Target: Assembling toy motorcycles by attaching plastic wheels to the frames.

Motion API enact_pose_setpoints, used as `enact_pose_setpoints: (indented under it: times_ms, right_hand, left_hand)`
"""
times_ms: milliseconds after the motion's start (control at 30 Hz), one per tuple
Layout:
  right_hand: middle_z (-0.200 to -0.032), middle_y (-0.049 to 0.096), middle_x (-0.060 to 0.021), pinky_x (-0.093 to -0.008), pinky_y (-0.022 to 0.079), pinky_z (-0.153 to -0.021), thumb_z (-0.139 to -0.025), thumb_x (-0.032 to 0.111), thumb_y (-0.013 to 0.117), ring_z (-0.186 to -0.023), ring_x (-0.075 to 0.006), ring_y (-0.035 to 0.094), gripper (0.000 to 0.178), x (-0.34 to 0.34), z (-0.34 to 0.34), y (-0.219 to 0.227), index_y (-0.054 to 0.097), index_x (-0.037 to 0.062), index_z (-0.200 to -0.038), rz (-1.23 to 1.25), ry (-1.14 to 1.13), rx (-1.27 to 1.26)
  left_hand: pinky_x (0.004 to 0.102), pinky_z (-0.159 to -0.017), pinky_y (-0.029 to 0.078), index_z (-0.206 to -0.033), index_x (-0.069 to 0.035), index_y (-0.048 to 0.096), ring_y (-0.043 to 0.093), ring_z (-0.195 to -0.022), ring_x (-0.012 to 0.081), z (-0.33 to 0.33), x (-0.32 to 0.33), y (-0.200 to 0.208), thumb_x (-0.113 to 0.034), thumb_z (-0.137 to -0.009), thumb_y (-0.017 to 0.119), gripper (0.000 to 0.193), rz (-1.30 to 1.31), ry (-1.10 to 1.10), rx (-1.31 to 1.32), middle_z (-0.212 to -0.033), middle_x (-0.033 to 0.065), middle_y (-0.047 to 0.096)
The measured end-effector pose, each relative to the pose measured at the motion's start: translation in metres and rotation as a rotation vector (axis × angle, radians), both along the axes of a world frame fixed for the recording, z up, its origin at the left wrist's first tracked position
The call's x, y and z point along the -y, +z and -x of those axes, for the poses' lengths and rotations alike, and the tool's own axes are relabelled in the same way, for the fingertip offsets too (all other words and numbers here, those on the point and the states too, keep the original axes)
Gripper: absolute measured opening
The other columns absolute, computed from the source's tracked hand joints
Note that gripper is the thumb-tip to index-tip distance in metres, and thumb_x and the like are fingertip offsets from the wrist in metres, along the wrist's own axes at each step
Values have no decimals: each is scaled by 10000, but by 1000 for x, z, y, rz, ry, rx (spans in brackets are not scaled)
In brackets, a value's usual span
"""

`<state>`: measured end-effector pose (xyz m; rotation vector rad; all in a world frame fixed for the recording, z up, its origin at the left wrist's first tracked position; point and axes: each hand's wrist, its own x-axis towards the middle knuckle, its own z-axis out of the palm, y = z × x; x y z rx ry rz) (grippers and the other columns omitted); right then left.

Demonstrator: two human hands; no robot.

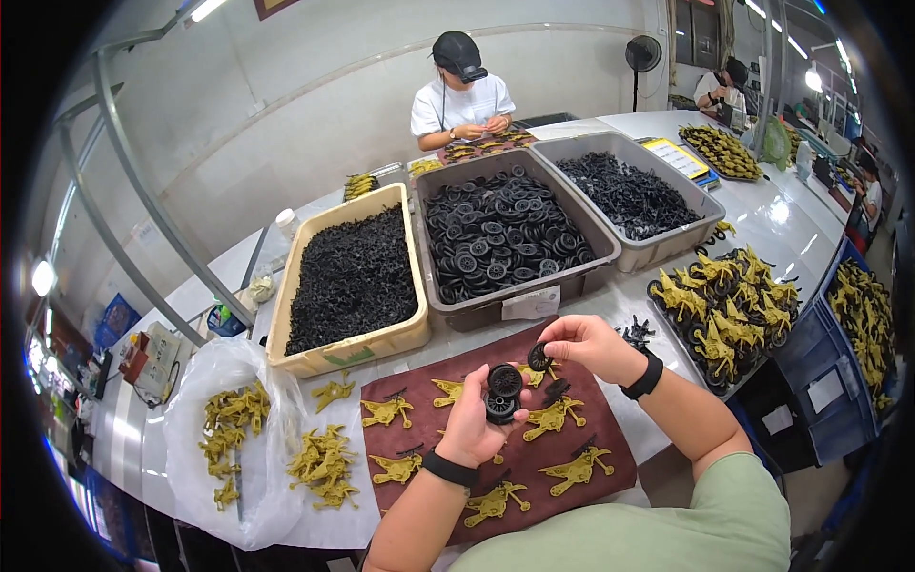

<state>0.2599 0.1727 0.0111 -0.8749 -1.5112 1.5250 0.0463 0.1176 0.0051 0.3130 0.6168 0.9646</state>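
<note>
Several small black toy wheels [503,381] lie stacked in my left hand [469,419], its fingers curled round them above the maroon cloth [610,439]. Between the fingertips of my right hand [593,345] is a single black wheel [539,357], held upright just right of the stack. Beneath and around my hands, yellow plastic toy frames [572,469] with small black parts on them are spread in rows on the cloth. My left hand hides some of these frames.
Beyond the cloth stand a cream bin of small black parts [355,276], a grey bin of wheels [505,229] and another bin of black parts [629,191]. Right is a tray of wheeled yellow frames [724,315]; left, a plastic bag [191,458]. A person [464,95] works opposite.
</note>
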Motion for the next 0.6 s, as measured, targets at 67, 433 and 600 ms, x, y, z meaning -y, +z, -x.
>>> enact_pose_setpoints:
  times_ms: [67,433,600]
  right_hand:
    - [-859,636,-12,-205,477,-658,-875,100,641,-724,-59,565,163,-9,-7,-12,620,-4,-999,53,-57,68]
    - [-766,583,-14,-215,461,-544,-936,179,545,-640,-67,538,183,-2,-48,-50,572,17,-1017,250,-153,195]
    - [-707,584,-8,-229,449,-503,-931,243,556,-587,-78,539,243,2,-47,-50,637,37,-1033,215,23,448]
  left_hand:
    - [281,-560,437,-1155,-68,524,523,-776,180,0,2,2,-338,-972,395,351,-5,0,45,-978,87,567]
    - [267,-528,431,-1064,-58,581,533,-741,168,9,-1,-6,-339,-944,501,316,-38,19,-133,-901,49,551]
    - [248,-478,436,-982,-1,620,551,-631,133,-2,5,-13,-179,-922,595,190,-304,-149,-439,-809,66,568]
